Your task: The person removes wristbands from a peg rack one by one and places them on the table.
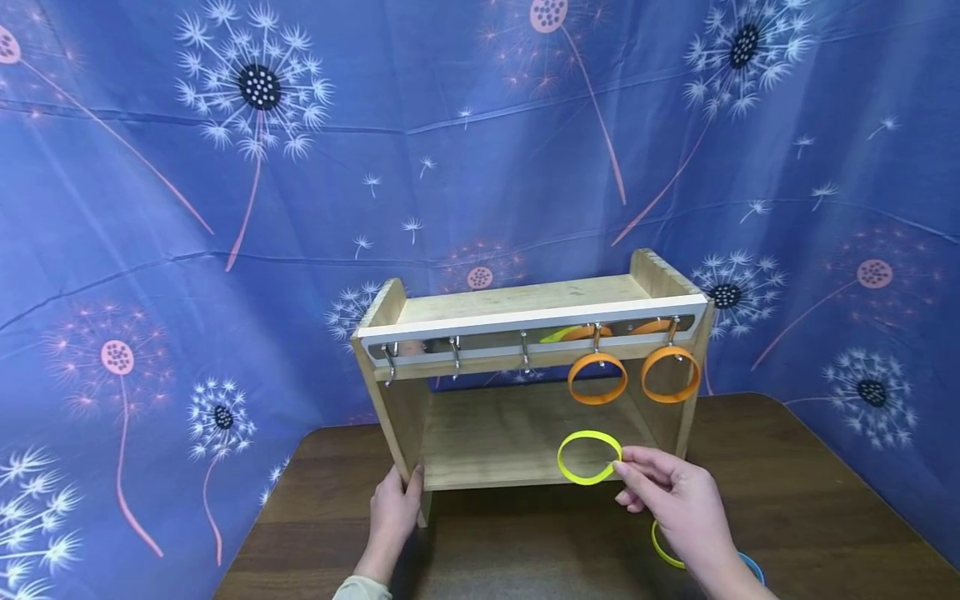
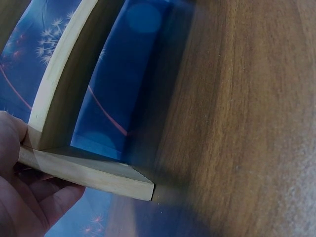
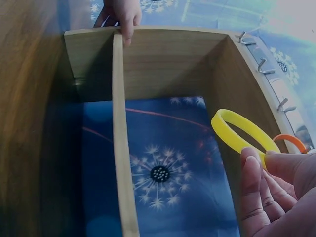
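Note:
Between thumb and fingers my right hand (image 1: 678,496) pinches a yellow silicone wristband (image 1: 589,457), held in front of the shelf opening. My left hand (image 1: 393,510) grips the lower left side panel of a wooden shelf (image 1: 517,433); in the left wrist view its fingers (image 2: 61,200) curl round the panel's edge. Metal hooks (image 1: 455,358) line a strip across the shelf's upper front. Two orange wristbands hang there, one (image 1: 597,400) on the fourth hook from the left, the other (image 1: 670,397) on the rightmost. The three hooks on the left carry nothing.
Below my right forearm, another yellow band (image 1: 663,550) and a blue band (image 1: 752,568) lie on the brown wooden table (image 1: 832,500), partly hidden by the arm. A blue dandelion-print cloth (image 1: 487,167) hangs behind the shelf.

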A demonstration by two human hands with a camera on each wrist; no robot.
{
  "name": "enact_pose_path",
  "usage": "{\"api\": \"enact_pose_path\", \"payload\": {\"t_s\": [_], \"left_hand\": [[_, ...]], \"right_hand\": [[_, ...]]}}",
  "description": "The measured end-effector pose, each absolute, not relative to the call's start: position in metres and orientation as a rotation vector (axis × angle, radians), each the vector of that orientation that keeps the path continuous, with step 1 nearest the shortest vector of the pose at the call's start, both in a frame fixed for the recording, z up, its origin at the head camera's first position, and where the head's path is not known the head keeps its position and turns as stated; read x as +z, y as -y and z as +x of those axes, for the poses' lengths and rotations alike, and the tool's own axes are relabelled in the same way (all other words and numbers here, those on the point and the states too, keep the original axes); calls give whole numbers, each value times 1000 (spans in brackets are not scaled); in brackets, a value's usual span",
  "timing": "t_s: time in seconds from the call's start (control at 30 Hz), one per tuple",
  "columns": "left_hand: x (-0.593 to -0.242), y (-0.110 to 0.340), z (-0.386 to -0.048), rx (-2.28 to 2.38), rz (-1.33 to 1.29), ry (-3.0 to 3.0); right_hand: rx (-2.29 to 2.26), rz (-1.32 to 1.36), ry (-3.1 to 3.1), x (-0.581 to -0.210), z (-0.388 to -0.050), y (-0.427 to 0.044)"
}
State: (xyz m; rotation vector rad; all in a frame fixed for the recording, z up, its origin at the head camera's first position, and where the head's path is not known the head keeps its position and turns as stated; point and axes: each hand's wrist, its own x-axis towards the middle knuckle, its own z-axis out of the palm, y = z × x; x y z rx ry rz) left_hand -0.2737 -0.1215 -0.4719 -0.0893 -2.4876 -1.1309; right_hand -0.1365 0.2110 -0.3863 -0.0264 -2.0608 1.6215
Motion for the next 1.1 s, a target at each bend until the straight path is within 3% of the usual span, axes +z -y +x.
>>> {"api": "enact_pose_path", "payload": {"t_s": [0.7,1.1], "left_hand": [[-473,122,-275,-1110,-118,2477],[-471,123,-276,-1108,-95,2490]], "right_hand": [[1672,-202,2253,-438,-117,-251],[1908,-103,2410,-470,-116,-272]]}}
